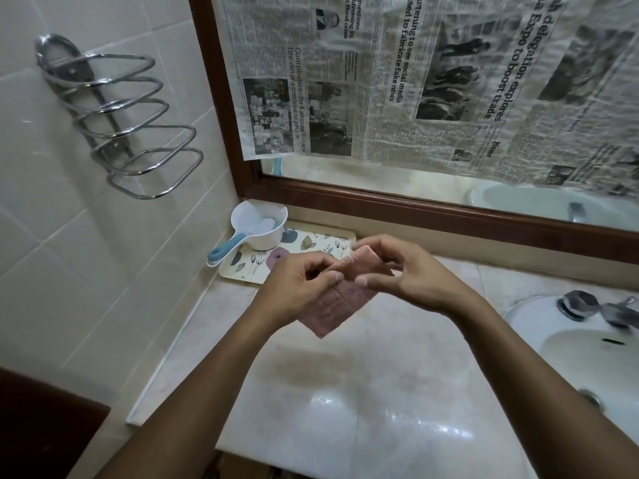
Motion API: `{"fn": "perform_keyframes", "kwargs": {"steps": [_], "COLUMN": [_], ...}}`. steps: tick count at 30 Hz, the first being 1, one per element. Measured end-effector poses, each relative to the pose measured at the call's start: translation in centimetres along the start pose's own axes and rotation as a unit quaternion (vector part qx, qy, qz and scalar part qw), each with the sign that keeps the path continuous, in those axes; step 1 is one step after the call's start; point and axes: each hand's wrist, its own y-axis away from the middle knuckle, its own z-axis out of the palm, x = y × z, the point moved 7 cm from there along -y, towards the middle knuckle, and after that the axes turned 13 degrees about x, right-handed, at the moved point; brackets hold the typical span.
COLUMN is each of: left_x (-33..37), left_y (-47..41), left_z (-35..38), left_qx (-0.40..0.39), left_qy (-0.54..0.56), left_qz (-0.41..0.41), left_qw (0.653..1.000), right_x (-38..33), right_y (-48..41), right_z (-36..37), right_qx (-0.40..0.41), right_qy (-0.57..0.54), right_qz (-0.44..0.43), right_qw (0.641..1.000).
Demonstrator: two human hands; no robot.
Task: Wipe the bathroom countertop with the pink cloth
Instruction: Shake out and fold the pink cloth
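Observation:
I hold the pink cloth (pixel 340 302) in the air above the pale marble countertop (pixel 363 392), with both hands on it. My left hand (pixel 297 285) pinches its left edge between thumb and fingers. My right hand (pixel 404 271) grips the upper right part, fingers curled over the top fold. The cloth is folded and its lower corner hangs down toward the counter without touching it. A dull brownish smear shows on the countertop below the cloth.
A floral tray (pixel 249 267) sits in the back left corner, bearing a white scoop with a blue handle (pixel 257 226). A white sink (pixel 567 344) with a chrome tap (pixel 587 305) lies right. A newspaper-covered mirror (pixel 415 81) stands behind; a chrome wire rack (pixel 121 119) hangs on the tiled left wall.

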Motion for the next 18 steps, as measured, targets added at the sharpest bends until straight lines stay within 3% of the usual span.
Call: {"fn": "perform_keyframes", "kwargs": {"steps": [6,11,18], "left_x": [-2.5,-4.8,-3.9], "left_y": [1.2,2.0,0.8], "left_z": [0.4,0.9,1.2], "left_qx": [-0.054,-0.056,-0.012], "left_qy": [-0.106,-0.141,-0.072], "left_qz": [-0.03,-0.053,-0.057], "left_qw": [0.992,0.987,0.996], "right_x": [0.4,2.1,4.4], "right_y": [-0.6,0.4,0.7], "right_z": [-1.0,0.7,2.7], "right_qx": [0.11,0.066,-0.009], "right_qy": [-0.012,0.033,0.071], "right_qz": [0.013,0.033,0.074], "right_qw": [0.994,0.997,0.995]}}
